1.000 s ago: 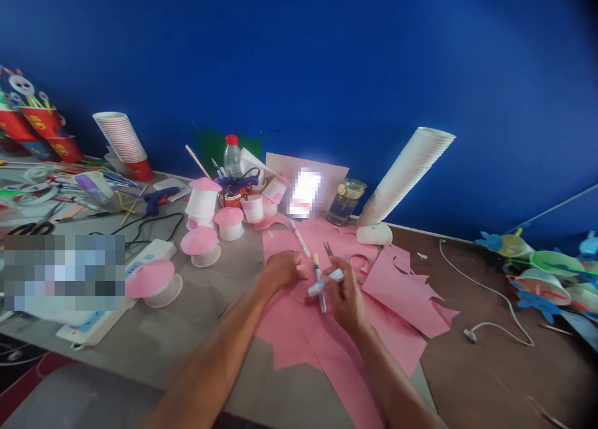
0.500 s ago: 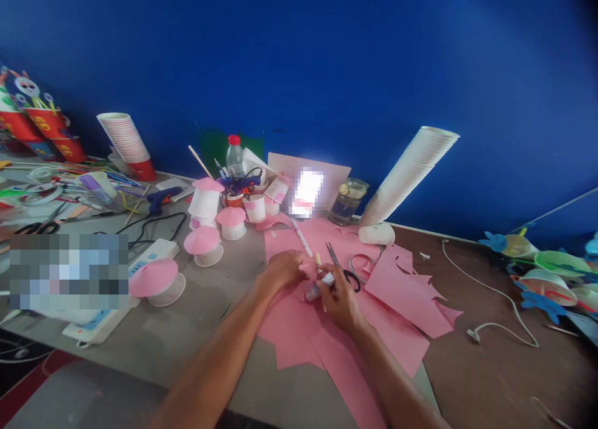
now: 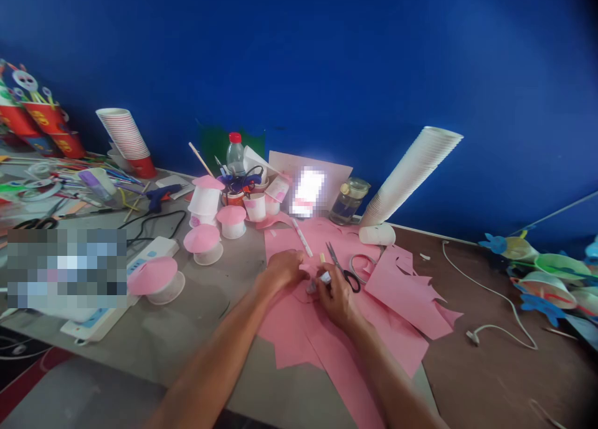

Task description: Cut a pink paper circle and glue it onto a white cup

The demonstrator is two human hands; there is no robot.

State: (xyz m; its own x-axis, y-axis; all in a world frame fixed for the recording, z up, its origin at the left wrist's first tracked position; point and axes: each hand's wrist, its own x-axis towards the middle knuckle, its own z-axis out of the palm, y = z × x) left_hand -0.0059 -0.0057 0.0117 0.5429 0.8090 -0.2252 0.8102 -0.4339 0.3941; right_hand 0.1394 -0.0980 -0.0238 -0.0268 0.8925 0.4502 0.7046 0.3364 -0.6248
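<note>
Pink paper sheets (image 3: 289,329) lie over the middle of the table, some with jagged edges. My left hand (image 3: 286,267) is closed on a small pink paper piece (image 3: 308,267) above them. Just to its right, my right hand (image 3: 334,291) has its fingers closed round a small whitish, partly clear object (image 3: 324,278), too small to name, with a pale yellow tip above it. Black-handled scissors (image 3: 349,278) lie beside my right hand, next to a roll of tape (image 3: 362,268). A patterned white stick (image 3: 302,237) points towards my hands.
Cups with pink cone tops (image 3: 202,242) stand to the left, near a power strip (image 3: 116,292). Behind are a glowing phone (image 3: 307,192), a glass jar (image 3: 348,200) and a tall leaning cup stack (image 3: 411,174). A white cable (image 3: 495,286) lies at right.
My right hand has shifted slightly left, closer to my left hand, and the whitish object is more covered by its fingers. My left hand has barely moved.
</note>
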